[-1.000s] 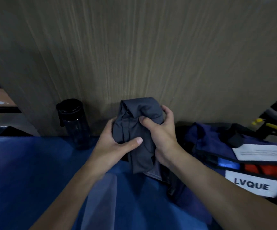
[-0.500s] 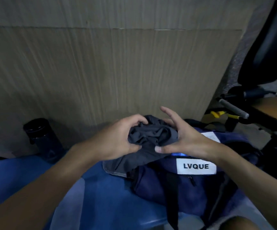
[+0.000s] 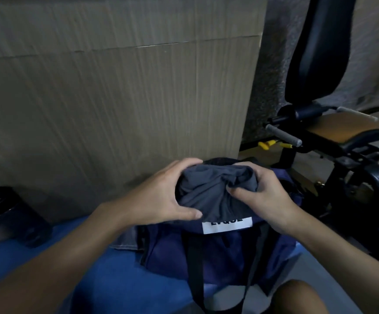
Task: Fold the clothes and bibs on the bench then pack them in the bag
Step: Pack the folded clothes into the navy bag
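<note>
Left hand (image 3: 161, 196): fingers curled over far edge of bundled gray garment (image 3: 208, 196), thumb on near side; gripping.
Right hand (image 3: 265, 200): fingers and thumb curled round right end of same garment; gripping.
Garment: held between both hands over top of navy bag (image 3: 168, 248); lower edge overlaps white label (image 3: 227, 226). Contact with bag: cannot tell.
Bag: on blue surface (image 3: 116, 279), right part.
Dark bottle (image 3: 14, 216): far left, against wood panel (image 3: 116, 109).
Black exercise machine (image 3: 342, 143): far right.

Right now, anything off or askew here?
Only the grey garment: it's bunched and creased, not a flat fold, held by left hand and right hand over the navy bag, its edge draping across the white label.
</note>
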The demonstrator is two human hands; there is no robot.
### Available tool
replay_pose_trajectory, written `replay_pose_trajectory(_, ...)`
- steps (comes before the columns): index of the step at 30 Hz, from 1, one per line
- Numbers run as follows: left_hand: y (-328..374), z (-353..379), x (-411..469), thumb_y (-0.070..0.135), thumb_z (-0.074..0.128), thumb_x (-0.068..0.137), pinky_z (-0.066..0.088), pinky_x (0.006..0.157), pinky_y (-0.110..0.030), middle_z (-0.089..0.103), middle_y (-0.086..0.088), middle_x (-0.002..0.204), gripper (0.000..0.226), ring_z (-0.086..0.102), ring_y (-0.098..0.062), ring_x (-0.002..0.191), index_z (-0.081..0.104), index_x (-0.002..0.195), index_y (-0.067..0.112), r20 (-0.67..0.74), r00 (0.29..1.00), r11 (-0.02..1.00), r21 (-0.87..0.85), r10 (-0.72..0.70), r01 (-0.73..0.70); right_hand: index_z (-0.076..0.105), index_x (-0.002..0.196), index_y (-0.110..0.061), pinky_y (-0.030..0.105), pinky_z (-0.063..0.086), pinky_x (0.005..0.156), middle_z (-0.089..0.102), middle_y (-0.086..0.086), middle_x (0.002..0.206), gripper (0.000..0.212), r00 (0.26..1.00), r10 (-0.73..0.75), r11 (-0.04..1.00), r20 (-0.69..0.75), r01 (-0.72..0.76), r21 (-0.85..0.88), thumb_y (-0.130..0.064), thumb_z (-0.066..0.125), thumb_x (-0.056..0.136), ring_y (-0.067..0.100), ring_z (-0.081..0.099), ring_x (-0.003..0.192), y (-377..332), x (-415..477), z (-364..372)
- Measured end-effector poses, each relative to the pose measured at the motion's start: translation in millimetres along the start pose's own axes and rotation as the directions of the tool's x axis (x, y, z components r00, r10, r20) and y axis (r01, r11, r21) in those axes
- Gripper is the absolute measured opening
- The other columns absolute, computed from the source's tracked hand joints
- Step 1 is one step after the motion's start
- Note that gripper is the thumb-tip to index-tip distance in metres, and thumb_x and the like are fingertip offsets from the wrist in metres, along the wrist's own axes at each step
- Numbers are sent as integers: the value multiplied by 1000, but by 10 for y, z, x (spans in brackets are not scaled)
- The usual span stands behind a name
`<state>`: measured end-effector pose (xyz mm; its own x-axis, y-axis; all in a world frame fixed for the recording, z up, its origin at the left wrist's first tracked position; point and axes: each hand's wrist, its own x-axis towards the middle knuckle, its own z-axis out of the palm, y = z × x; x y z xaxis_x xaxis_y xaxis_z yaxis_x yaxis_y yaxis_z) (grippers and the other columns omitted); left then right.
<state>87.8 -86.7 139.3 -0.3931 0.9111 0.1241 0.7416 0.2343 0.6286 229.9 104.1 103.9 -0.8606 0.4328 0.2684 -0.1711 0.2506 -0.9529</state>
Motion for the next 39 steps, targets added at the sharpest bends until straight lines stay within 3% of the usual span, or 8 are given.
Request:
replay_pose_trajectory(6,43,188,183,15,82,80,56,88,-41,67,16,108,52,65,-7,102,56,117,40,-75,996,998,-31,56,-59,62,101,-18,15,42,92,52,7,122,39,998,-25,977,56,36,-209,-1,83,73,1,57,109,97,-49,-272)
replay_pose_trajectory(10,161,232,324,20,79,79,54,84,-43,64,17,107,58,65,-7,96,43,120,39,68,994,994,68,86,-90,37,136,-33,22,44,100,49,-7,136,84,966,44,927,255,55,-370,-31,86,67,-6,47,126,51,-57,-367)
replay_pose_trajectory(13,247,288,443,22,78,76,52,82,-45,62,16,105,66,64,-10,93,31,121,34,121,985,983,126,121,-136,20,145,-45,28,48,99,55,-17,129,101,952,66,856,299,101,-508,-34,85,69,-3,55,118,47,-68,-308)
replay_pose_trajectory(20,223,376,602,29,85,74,54,87,-39,44,11,121,75,60,-12,101,27,120,38,52,987,986,55,154,-156,32,147,-33,27,47,100,57,-17,131,80,979,-3,879,203,99,-466,-33,78,81,-8,54,117,174,-113,-329)
replay_pose_trajectory(24,97,396,619,45,81,77,44,102,-21,45,24,130,80,49,6,119,25,135,48,62,993,995,25,98,-100,38,140,-39,29,51,97,59,-22,124,71,996,13,901,93,29,-433,-29,78,82,-6,58,112,271,-159,-438)
replay_pose_trajectory(28,-149,419,627,69,59,81,35,112,-32,48,22,136,69,42,6,129,32,139,45,45,998,988,147,45,-51,42,134,-39,25,51,93,60,-26,116,67,999,29,903,-17,-33,-428,-25,79,80,-8,59,107,380,-213,-571)
replay_pose_trajectory(34,-489,646,739,60,48,92,35,107,-36,56,23,117,36,49,0,112,51,117,33,-4,996,952,294,84,-79,42,132,-42,21,50,89,62,-29,111,63,994,1,895,-112,-50,-442,-25,76,82,-9,59,105,501,-240,-625)
replay_pose_trajectory(39,-758,772,815,49,68,86,19,114,-33,50,25,122,36,37,4,129,49,114,38,46,987,874,458,157,-160,42,136,-35,22,49,94,61,-25,119,62,992,-18,889,-128,-43,-456,-26,75,85,-8,57,110,569,-235,-628)
